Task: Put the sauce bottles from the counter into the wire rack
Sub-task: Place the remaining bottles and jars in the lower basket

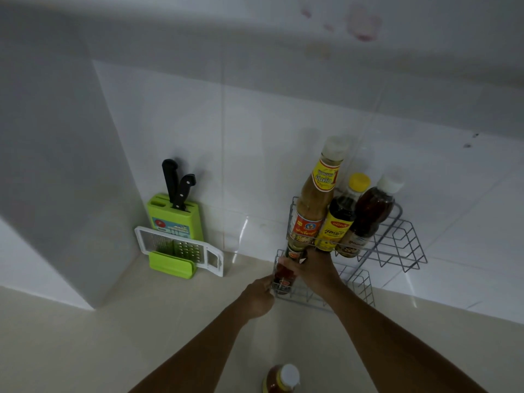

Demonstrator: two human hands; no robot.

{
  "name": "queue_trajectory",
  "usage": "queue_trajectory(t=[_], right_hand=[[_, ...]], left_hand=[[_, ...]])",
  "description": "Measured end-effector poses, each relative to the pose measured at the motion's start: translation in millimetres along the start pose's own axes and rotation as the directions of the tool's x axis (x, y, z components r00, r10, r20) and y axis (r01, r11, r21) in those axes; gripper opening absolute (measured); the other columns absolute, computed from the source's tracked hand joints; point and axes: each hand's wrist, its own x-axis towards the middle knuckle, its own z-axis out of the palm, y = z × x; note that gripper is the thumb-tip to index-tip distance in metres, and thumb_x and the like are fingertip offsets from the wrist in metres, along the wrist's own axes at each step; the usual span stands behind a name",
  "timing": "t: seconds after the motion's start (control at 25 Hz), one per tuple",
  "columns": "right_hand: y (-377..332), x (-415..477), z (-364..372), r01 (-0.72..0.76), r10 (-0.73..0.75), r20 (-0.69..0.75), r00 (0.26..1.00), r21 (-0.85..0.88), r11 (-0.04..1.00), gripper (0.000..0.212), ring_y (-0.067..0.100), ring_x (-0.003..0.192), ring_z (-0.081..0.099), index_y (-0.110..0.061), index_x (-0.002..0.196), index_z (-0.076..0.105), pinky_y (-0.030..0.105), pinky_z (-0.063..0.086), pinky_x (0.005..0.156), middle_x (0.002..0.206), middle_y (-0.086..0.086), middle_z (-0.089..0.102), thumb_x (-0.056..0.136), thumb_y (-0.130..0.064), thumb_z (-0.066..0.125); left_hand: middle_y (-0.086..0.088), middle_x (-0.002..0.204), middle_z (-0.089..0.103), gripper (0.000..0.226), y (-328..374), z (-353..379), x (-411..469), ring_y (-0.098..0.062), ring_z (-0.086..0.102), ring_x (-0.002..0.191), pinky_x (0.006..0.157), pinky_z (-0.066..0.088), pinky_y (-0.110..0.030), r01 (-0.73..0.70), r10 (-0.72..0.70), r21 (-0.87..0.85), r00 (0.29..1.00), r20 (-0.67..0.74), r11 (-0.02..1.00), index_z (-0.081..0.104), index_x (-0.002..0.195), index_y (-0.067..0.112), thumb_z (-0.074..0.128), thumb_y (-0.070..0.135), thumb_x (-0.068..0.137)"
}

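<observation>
A grey two-tier wire rack stands against the tiled wall. Its upper tier holds three bottles: a tall tan sauce bottle, a dark bottle with a yellow cap and a brown bottle with a white cap. My right hand grips a small red-labelled sauce bottle inside the left end of the lower tier. My left hand touches the rack's lower left corner beside that bottle; its fingers are hidden. Another white-capped sauce bottle stands on the counter at the bottom edge.
A green knife block with two black-handled knives stands in the left corner, with a white grater leaning on it. A grey panel closes off the left side. The beige counter runs toward me.
</observation>
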Motion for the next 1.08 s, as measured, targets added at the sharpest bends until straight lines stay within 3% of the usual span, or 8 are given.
queue_trajectory(t=[0.24,0.44,0.56,0.64,0.72,0.88,0.96,1.08], right_hand=[[10.8,-2.8,2.9,-0.101,0.102,0.016,0.995,-0.065,0.993,0.062,0.014,0.108,0.068,-0.022,0.122,0.069,0.043,0.057,0.095,0.118,-0.005,0.074,0.07,-0.05,0.085],[9.1,-9.6,-2.9,-0.211,0.22,0.091,0.971,-0.097,0.973,0.079,0.02,0.117,0.063,-0.02,0.136,0.058,0.035,0.051,0.095,0.131,0.0,0.067,0.068,-0.046,0.088],[0.4,-31.7,-2.7,-0.239,0.24,0.012,0.971,-0.058,0.969,0.078,0.024,0.127,0.055,-0.017,0.145,0.047,0.031,0.047,0.095,0.141,0.009,0.055,0.078,-0.036,0.083],[-13.6,-59.6,-9.8,-0.175,0.174,-0.027,0.984,-0.067,0.982,0.044,0.019,0.114,0.06,-0.022,0.13,0.06,0.022,0.047,0.081,0.129,0.006,0.06,0.088,-0.03,0.072],[-27.6,-93.7,-22.5,-0.117,0.117,0.104,0.988,-0.008,0.993,0.016,0.014,0.092,0.067,-0.035,0.104,0.07,0.021,0.052,0.07,0.11,-0.005,0.071,0.093,-0.025,0.064],[-41.4,-165.2,-37.4,0.021,0.002,0.463,0.886,-0.046,0.999,0.026,0.005,0.07,0.067,-0.042,0.109,0.07,0.021,0.053,0.064,0.107,-0.02,0.07,0.083,-0.046,0.071],[-39.8,-186.3,-30.9,0.11,-0.045,0.466,0.884,-0.115,0.987,0.038,0.008,0.073,0.067,-0.039,0.114,0.067,0.023,0.055,0.065,0.108,-0.019,0.069,0.077,-0.045,0.079],[-34.5,-197.7,-18.9,0.142,-0.091,0.353,0.931,-0.12,0.983,0.027,0.005,0.078,0.067,-0.03,0.105,0.072,0.036,0.06,0.076,0.096,-0.012,0.073,0.079,-0.028,0.079]], left_hand=[[-0.007,0.152,0.047,0.065,-10.0,-3.7,-4.0,-0.023,0.047,0.137,0.11,0.041,-0.03,0.035,-0.035,-0.017,0.999,0.0,0.999,0.037,0.151,0.021,0.044,0.008,0.088],[-0.007,0.141,0.056,0.056,-30.2,-16.0,-17.3,-0.022,0.058,0.124,0.099,0.05,-0.028,0.082,-0.082,0.01,0.997,-0.011,0.997,0.042,0.149,0.02,0.05,0.01,0.094],[-0.004,0.136,0.059,0.05,-29.2,-25.3,-36.2,-0.018,0.061,0.113,0.084,0.05,-0.02,0.049,-0.052,0.078,0.998,0.03,0.996,0.048,0.144,0.024,0.052,0.014,0.094],[-0.001,0.135,0.06,0.048,-25.2,-31.5,-54.4,-0.012,0.059,0.109,0.078,0.048,-0.015,0.006,-0.015,0.125,0.998,0.068,0.992,0.048,0.142,0.026,0.053,0.016,0.096],[0.001,0.133,0.061,0.048,-22.4,-37.7,-73.9,-0.012,0.06,0.111,0.079,0.049,-0.015,-0.031,0.017,0.177,0.996,0.083,0.984,0.049,0.142,0.028,0.055,0.018,0.096],[-0.001,0.13,0.063,0.046,-9.0,-41.7,-107.2,-0.011,0.059,0.106,0.08,0.051,-0.016,-0.11,0.087,0.263,0.991,0.101,0.958,0.05,0.141,0.026,0.055,0.015,0.097],[-0.003,0.129,0.063,0.046,0.2,-36.0,-121.6,-0.013,0.059,0.107,0.09,0.051,-0.027,-0.141,0.119,0.254,0.988,0.099,0.957,0.05,0.141,0.024,0.056,0.013,0.097],[-0.005,0.133,0.062,0.048,10.0,-23.1,-137.5,-0.016,0.06,0.11,0.095,0.052,-0.033,-0.174,0.146,0.26,0.981,0.125,0.95,0.051,0.14,0.023,0.057,0.009,0.095]])
